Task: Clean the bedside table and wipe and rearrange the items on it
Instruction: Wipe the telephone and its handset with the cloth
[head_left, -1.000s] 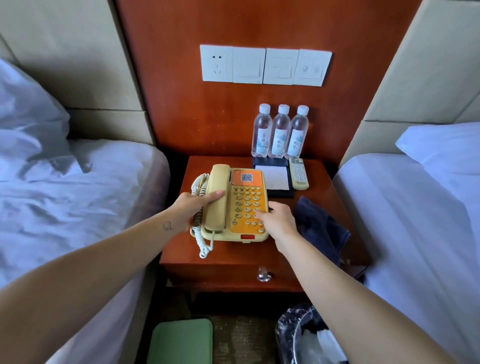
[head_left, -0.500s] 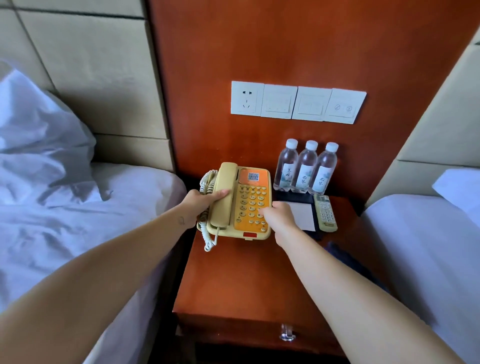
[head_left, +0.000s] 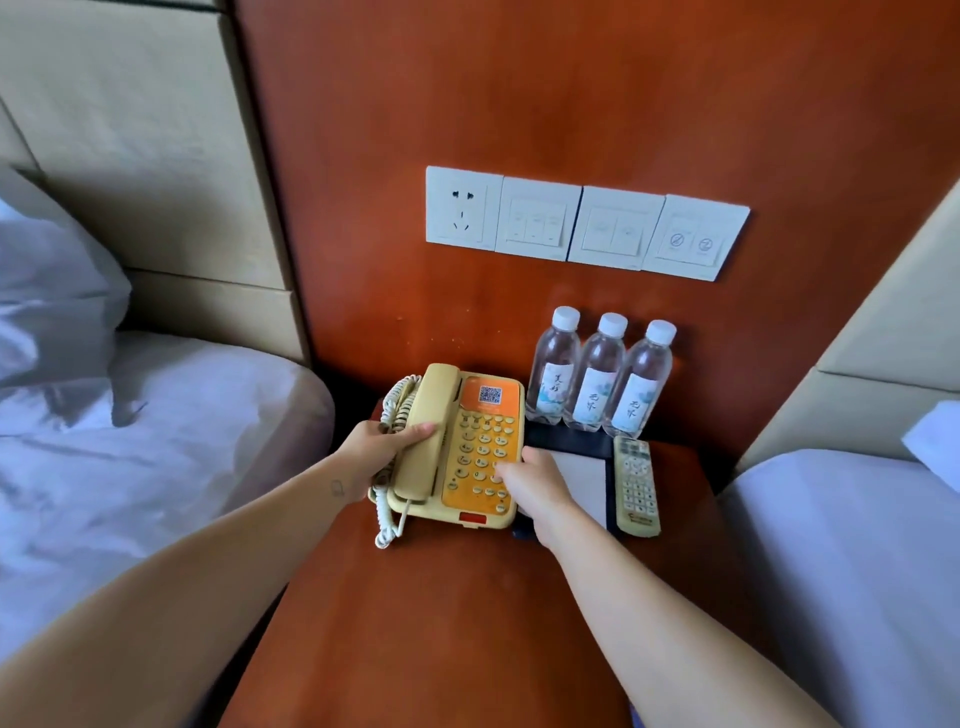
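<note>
Cream-yellow plastic desk telephone (head_left: 478, 452) with an orange keypad face, at about eleven o'clock on the reddish-brown wooden bedside table (head_left: 457, 623), close to the wooden wall panel behind. Handset seated in its cradle along the left side. Coiled cream cord (head_left: 388, 493) hanging off at nine o'clock of the base, trailing down toward seven. Hard to tell whether flat on the wood or raised a touch.

Left hand (head_left: 375, 452) clasped on the telephone from nine o'clock: thumb laid across the top of the handset, fingers tucked round the left edge among the cord coils. Right hand (head_left: 535, 484) clasped on it from three o'clock: thumb on the lower keypad buttons, fingers wrapped down the right wall of the base. Both forearms bare, reaching in from six o'clock.

At one o'clock on the table, three clear plastic water bottles (head_left: 600, 379) with white caps and pale labels, upright, shoulder to shoulder, against the wall panel. Just in front of them, a white notepad (head_left: 587, 483) in a black holder, partly hidden by the right hand, just beside the telephone's right side. At two o'clock, a cream rectangular remote control (head_left: 636, 486), flat, buttons up, along the holder's right edge.

Above, at twelve o'clock, a row of four white plastic wall plates (head_left: 537, 218): one socket, three with switches. At nine o'clock of the table, a bed (head_left: 156, 441) with rumpled white sheets. At three o'clock, a second bed (head_left: 857, 545) with a smooth white sheet. Beige padded headboard panels (head_left: 130, 130) behind the rumpled one.
</note>
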